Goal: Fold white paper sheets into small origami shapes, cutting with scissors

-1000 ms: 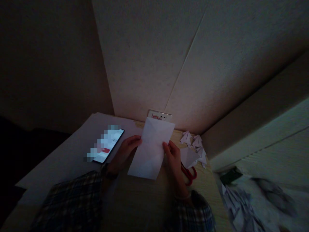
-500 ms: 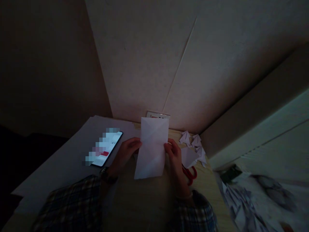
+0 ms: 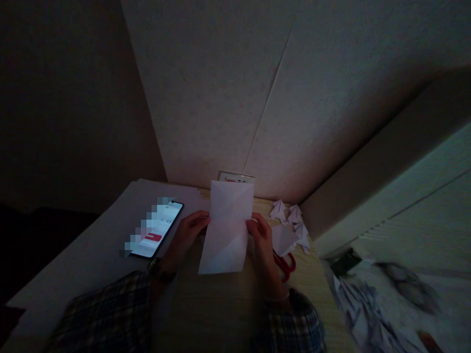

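In dim light I hold a creased white sheet of paper upright over a wooden table. My left hand pinches its left edge and my right hand pinches its right edge. Diagonal fold lines show across the sheet. Both my sleeves are plaid.
A lit phone lies on large white sheets to the left. Several folded paper pieces and red-handled scissors lie to the right. A wall socket sits behind the paper. Paper scraps cover the floor at right.
The paper has turned from tilted to nearly straight and shifted slightly left; both hands keep their grip on its edges.
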`<state>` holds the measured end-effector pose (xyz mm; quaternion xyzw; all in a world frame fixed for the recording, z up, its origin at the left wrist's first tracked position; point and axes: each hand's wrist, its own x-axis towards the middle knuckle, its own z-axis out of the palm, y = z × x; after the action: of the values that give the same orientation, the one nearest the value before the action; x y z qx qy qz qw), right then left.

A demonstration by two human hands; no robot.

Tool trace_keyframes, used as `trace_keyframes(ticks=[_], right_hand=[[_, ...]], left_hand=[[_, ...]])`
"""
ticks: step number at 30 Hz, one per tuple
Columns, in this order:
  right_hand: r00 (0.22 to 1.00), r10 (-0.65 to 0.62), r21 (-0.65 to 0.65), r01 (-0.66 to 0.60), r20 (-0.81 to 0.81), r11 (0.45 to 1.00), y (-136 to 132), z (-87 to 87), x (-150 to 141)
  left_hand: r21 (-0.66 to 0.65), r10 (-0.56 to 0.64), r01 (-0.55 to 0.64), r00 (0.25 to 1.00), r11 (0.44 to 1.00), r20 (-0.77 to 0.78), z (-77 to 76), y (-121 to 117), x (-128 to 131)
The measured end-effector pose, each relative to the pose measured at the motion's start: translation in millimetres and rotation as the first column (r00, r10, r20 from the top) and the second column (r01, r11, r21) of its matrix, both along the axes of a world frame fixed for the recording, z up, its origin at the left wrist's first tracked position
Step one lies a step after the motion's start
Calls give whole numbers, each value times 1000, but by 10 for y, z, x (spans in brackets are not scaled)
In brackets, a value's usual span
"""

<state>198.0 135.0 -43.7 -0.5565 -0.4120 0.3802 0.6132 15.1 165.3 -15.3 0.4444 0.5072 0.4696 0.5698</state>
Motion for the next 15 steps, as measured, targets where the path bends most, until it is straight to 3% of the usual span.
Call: trace_keyframes(ticks=[5, 9, 15], right_hand=[[993, 90, 27, -92, 72, 995, -11, 34, 50], [984, 111, 15, -114, 138, 993, -40, 16, 56], [963, 152, 114, -180, 221, 977, -32, 47, 15]], left_hand=[[27, -44, 45, 999, 999, -24, 64, -31, -14], [44, -78, 77, 996, 996, 43, 80, -63, -17], [-22, -174, 179, 975, 984, 140, -6, -63, 16]])
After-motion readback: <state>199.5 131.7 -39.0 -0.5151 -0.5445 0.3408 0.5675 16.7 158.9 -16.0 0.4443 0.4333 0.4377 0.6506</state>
